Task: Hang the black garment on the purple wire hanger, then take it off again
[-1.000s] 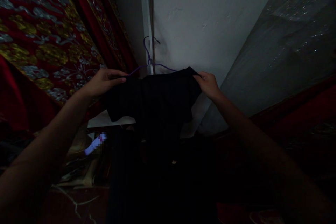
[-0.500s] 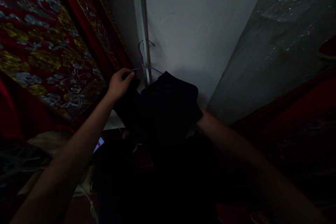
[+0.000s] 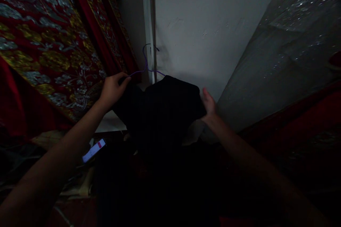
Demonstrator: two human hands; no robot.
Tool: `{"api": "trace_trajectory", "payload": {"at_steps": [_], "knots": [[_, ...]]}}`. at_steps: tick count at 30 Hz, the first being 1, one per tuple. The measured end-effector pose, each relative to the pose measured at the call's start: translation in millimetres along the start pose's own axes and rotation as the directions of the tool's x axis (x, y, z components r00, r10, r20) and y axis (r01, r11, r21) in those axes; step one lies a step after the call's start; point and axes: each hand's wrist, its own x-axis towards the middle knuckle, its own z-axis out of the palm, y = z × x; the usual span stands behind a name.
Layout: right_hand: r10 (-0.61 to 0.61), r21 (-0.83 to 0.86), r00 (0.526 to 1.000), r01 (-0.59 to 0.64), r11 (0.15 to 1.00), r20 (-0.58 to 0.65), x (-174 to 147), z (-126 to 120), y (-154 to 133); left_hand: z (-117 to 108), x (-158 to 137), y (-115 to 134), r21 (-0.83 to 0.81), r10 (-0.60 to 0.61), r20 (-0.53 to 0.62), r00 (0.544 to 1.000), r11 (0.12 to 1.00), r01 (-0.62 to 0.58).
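A dark short-sleeved shirt (image 3: 170, 110) hangs on a thin purple wire hanger (image 3: 146, 66). The hanger's hook is around the narrow vertical edge of a pale panel. My left hand (image 3: 113, 88) pinches the shirt's left shoulder at the end of the hanger, thumb and fingers together. At the opposite side, my right hand (image 3: 208, 104) is against the edge of the right sleeve. One digit there stretches upward beside the shoulder, apart from the cloth, while the other fingers are partly hidden behind the sleeve. Darkness hides the lower part of the shirt.
Red cloth with gold and silver embroidery (image 3: 53, 42) hangs on the left. A lit phone (image 3: 93, 150) lies low on the left among dim clutter. Behind the shirt stands a pale wall panel (image 3: 202, 25), with clear plastic sheeting (image 3: 287, 42) on the right.
My right hand has come out from under the right sleeve and moved up beside the shoulder. My left hand has shifted slightly left and down, and more of the phone shows.
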Motion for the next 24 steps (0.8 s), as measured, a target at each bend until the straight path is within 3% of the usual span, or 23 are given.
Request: {"api": "trace_trajectory", "payload": {"at_steps": [4,8,10,12,15,17,20,24], "knots": [[-0.062,0.237,0.997,0.073,0.969,-0.056,3,-31,-27,1,0,8,0.071,-0.04,-0.021,0.999,0.997,0.042],[-0.103,0.273,0.992,0.121,0.954,-0.077,5,-17,-69,0,6,7,0.049,-0.075,-0.074,0.994,0.996,0.079],[-0.107,0.3,0.994,0.101,0.949,0.004,1,-1,-83,-2,10,5,-0.032,-0.08,-0.069,0.994,0.996,0.078],[-0.107,0.31,0.974,0.041,0.95,0.199,-4,16,-87,-4,9,4,-0.12,-0.094,-0.033,0.995,0.989,0.09],[-0.086,0.182,0.84,-0.015,0.983,0.536,-11,35,-73,-5,-1,12,-0.244,-0.058,0.075,0.995,0.967,0.075],[-0.05,-0.016,0.784,0.076,0.997,0.619,-13,45,-52,-4,-12,22,-0.332,0.016,0.163,0.987,0.942,0.039],[-0.066,-0.301,0.835,0.269,0.915,0.546,-13,59,-15,-1,-26,43,-0.44,0.139,0.251,0.958,0.898,-0.015],[-0.27,-0.453,0.881,0.437,0.777,0.388,-11,87,19,2,-36,80,-0.531,0.361,0.227,0.904,0.824,-0.196]]}}
